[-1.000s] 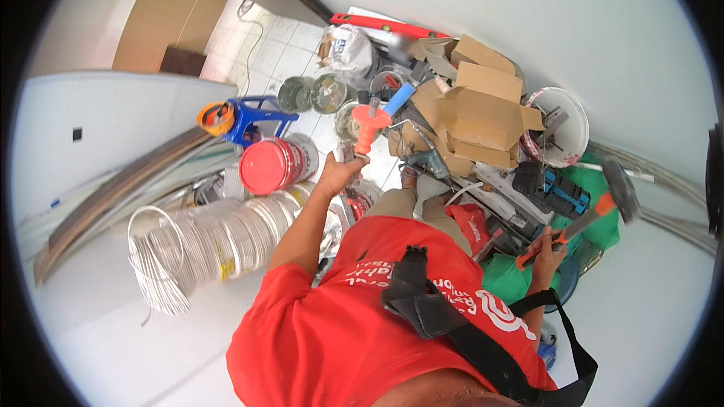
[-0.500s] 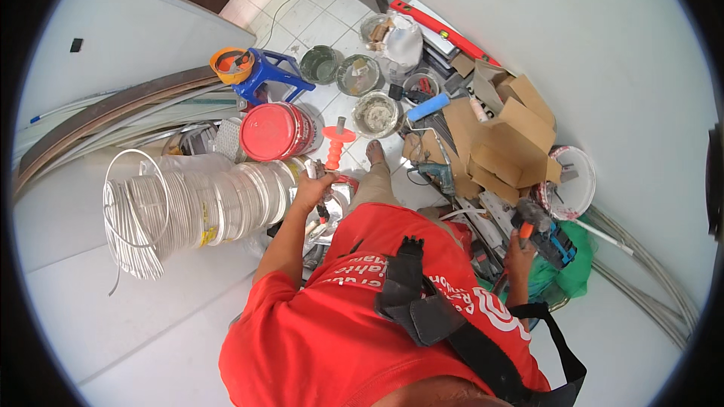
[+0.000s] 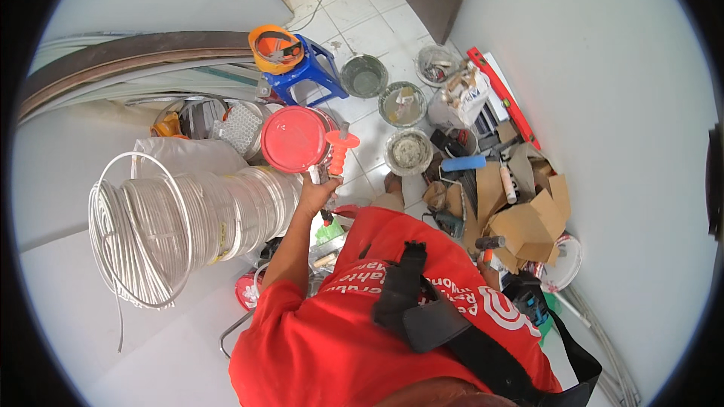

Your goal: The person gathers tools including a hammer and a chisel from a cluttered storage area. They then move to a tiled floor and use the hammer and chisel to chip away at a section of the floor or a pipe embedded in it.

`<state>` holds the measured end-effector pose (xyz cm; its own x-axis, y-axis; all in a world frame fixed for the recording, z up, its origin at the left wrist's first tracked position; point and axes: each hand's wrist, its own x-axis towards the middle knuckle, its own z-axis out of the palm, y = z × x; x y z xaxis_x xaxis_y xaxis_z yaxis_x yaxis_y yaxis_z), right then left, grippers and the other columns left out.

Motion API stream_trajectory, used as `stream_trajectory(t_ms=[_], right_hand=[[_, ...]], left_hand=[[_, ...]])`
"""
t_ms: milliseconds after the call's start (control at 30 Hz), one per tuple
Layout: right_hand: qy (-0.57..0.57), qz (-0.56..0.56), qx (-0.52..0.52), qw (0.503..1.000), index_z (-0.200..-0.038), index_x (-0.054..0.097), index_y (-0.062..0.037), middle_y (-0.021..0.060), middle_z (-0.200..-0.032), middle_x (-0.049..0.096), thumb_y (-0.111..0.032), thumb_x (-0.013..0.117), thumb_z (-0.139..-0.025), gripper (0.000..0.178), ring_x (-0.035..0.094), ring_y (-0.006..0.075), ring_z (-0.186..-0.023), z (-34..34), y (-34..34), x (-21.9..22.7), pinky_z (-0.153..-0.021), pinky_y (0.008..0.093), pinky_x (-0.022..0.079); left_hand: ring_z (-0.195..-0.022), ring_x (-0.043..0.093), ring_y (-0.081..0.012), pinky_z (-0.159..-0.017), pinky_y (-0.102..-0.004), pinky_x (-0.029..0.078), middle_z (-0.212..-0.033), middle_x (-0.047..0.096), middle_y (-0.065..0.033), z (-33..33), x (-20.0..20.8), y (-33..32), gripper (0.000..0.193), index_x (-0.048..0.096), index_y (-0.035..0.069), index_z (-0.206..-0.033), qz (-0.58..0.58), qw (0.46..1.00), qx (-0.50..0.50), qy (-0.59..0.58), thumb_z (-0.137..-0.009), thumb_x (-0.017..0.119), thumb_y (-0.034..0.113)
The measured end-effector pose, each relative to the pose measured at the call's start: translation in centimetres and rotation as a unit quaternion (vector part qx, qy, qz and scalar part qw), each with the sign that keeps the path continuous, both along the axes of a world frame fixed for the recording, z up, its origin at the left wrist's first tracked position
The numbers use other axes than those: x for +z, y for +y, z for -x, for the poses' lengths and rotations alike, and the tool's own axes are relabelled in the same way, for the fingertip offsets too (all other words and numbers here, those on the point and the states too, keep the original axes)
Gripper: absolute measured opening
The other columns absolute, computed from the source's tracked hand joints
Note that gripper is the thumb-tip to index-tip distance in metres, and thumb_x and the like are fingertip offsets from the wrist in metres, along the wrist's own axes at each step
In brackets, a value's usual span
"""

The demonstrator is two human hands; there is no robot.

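White cable coil point(image 3: 219, 215) is lying near left; orange hard hat point(image 3: 273, 51) is sitting on blue stool point(image 3: 326, 75), farther back; red-lidded bucket point(image 3: 296, 139) is standing just beyond left hand point(image 3: 320, 194). Left grip is pinching orange-guarded chisel point(image 3: 339, 157) by its near end. Right of that, grey-filled bucket point(image 3: 411, 171) is standing on tiled floor point(image 3: 366, 38). Right hand point(image 3: 490, 277), partly hidden by red shirt point(image 3: 392, 316): grip is wrapping hammer point(image 3: 491, 242), head showing. Cardboard box point(image 3: 520, 230) is lying just right.
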<state>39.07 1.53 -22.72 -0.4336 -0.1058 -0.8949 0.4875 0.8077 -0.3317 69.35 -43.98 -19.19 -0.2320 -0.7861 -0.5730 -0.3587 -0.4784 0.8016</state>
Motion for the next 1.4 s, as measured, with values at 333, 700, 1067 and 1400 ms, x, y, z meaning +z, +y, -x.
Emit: stream_trajectory(t_ms=[333, 700, 1067, 1400], right_hand=[[0.063, 0.049, 0.374, 0.924, -0.079, 0.064, -0.0050, 0.0043, -0.054, 0.054, -0.044, 0.065, -0.092, 0.041, 0.053, 0.0179, -0.043, 9.3, -4.9, -4.7, -0.041, 0.0352, 0.043], [0.050, -0.078, 0.350, 0.932, -0.073, 0.062, -0.0016, 0.0053, -0.053, 0.054, -0.041, 0.072, -0.086, 0.043, 0.050, 0.0179, -0.040, 12.3, -28.4, -0.5, -0.038, 0.0365, 0.037], [0.061, -0.103, 0.362, 0.924, -0.073, 0.062, -0.0016, 0.0057, -0.053, 0.054, -0.041, 0.072, -0.087, 0.043, 0.050, 0.0183, -0.041, 16.6, -51.8, 1.4, -0.039, 0.0370, 0.036], [0.056, -0.089, 0.390, 0.915, -0.074, 0.062, -0.0015, 0.0059, -0.053, 0.054, -0.041, 0.071, -0.087, 0.042, 0.050, 0.0186, -0.041, 21.6, -70.2, -1.3, -0.039, 0.0374, 0.036]], left_hand=[[-0.054, 0.059, -0.0145, -0.049, -0.0296, 0.047, -0.076, 0.064, -0.0042, -2.0, 1.1, -3.5, 0.027, 0.064, 0.001, -0.096, 0.010, 0.998, 0.044, -0.033, -0.076, 0.078, 0.011], [-0.056, 0.057, -0.0132, -0.051, -0.0299, 0.048, -0.071, 0.061, -0.0020, -3.5, -3.3, -8.8, 0.025, 0.065, 0.004, -0.094, -0.094, 0.990, 0.070, -0.080, -0.079, 0.078, 0.020], [-0.054, 0.056, -0.0122, -0.045, -0.0280, 0.045, -0.069, 0.060, -0.0034, -0.9, 0.6, -30.0, 0.020, 0.063, 0.003, -0.090, -0.130, 0.991, 0.025, -0.035, -0.082, 0.076, 0.017], [-0.052, 0.055, -0.0102, -0.045, -0.0269, 0.044, -0.068, 0.060, -0.0019, 4.2, 3.7, -43.4, 0.019, 0.067, 0.003, -0.093, -0.105, 0.992, 0.061, -0.017, -0.083, 0.075, 0.017]])
